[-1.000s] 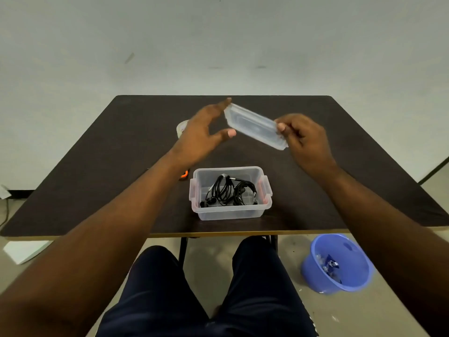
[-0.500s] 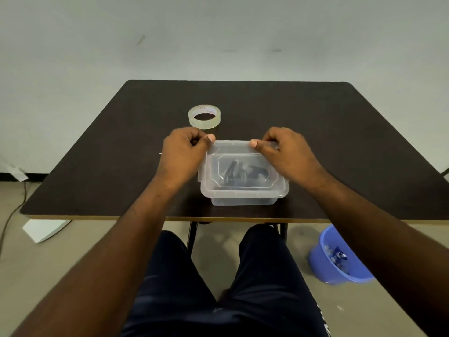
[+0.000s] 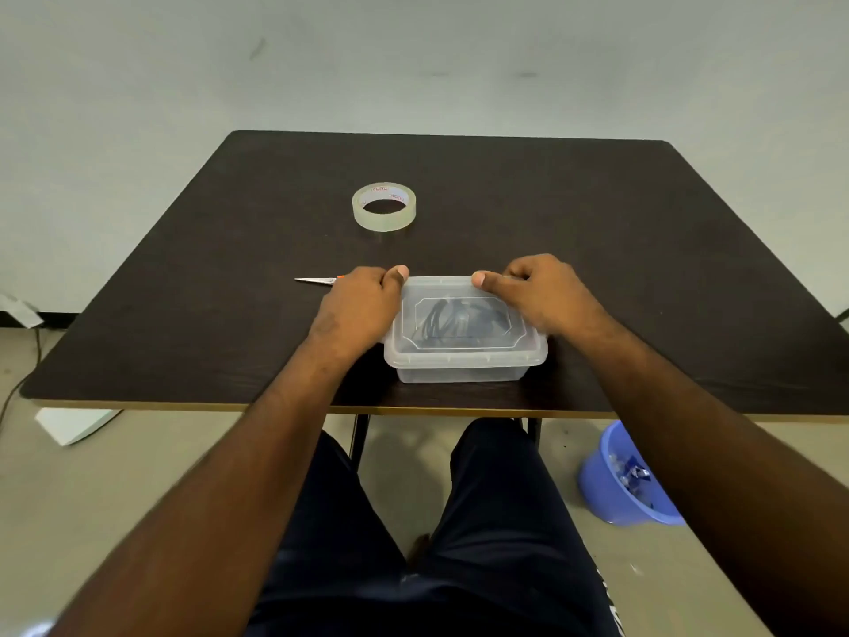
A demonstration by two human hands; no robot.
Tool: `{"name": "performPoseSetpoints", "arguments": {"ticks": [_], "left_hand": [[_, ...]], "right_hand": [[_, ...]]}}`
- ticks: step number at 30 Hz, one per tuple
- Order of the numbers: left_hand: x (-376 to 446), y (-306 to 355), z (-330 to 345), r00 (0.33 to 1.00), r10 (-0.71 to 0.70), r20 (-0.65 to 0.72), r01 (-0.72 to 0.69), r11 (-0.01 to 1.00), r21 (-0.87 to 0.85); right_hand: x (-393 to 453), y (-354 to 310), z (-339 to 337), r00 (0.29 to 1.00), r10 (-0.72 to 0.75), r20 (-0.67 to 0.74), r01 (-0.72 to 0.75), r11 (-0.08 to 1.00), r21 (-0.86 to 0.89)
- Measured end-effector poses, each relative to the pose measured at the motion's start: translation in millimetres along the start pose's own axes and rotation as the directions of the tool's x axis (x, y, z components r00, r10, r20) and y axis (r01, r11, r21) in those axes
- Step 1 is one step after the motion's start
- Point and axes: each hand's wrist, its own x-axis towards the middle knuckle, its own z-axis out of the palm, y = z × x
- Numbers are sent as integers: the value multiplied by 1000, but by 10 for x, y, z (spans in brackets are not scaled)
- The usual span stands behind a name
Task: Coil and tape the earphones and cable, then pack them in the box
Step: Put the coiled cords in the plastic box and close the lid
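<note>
Two hands, left hand (image 3: 356, 310) and right hand (image 3: 540, 294), on one lidded box (image 3: 464, 347)

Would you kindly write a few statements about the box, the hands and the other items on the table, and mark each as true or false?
1. The lid sits on top of the clear box. True.
2. The tape roll lies inside the box. False: it lies on the table, beyond the box.
3. Dark coiled cables show through the lid. True.
4. Only the left hand touches the box. False: the right hand grips its other end too.
5. The scissors lie to the right of the box. False: their tip pokes out left of the left hand.
</note>
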Motion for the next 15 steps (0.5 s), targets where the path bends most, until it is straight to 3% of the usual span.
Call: {"name": "performPoseSetpoints", "arguments": {"ticks": [3,6,8,10,11,13,15], "left_hand": [[15,-33,9,993,-72,98,73,997,-6],[12,-50,-18,975,-78,210,116,978,-174],[33,-44,-65,989,-29,147,57,979,-196],[76,-12,-85,999,47,11,-47,999,-8],[88,25,-77,996,87,-30,-82,986,146],[85,115,-40,986,151,-68,-111,907,407],[63,193,18,974,205,-92,-119,818,562]], "right_hand": [[14,5,14,993,80,88,-72,993,-94],[-4,-44,-34,968,156,194,-153,988,-30],[-39,-60,-42,989,115,89,-92,969,-229],[-76,-102,-2,990,-96,-108,8,785,-620],[-100,-148,22,977,-169,-132,25,702,-712],[-135,-255,53,978,-185,-96,43,633,-773],[-123,-320,63,980,-194,-47,76,580,-811]]}}
